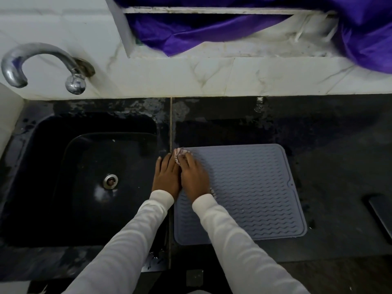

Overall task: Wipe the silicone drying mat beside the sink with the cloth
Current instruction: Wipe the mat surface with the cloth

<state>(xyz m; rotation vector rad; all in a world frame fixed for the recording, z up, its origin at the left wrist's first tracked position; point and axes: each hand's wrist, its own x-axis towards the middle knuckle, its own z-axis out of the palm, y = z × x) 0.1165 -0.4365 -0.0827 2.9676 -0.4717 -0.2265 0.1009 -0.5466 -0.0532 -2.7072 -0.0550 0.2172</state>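
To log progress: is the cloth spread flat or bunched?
Bunched. Only small crumpled bits of the cloth show at the right hand fingertips, near the mat far-left corner.
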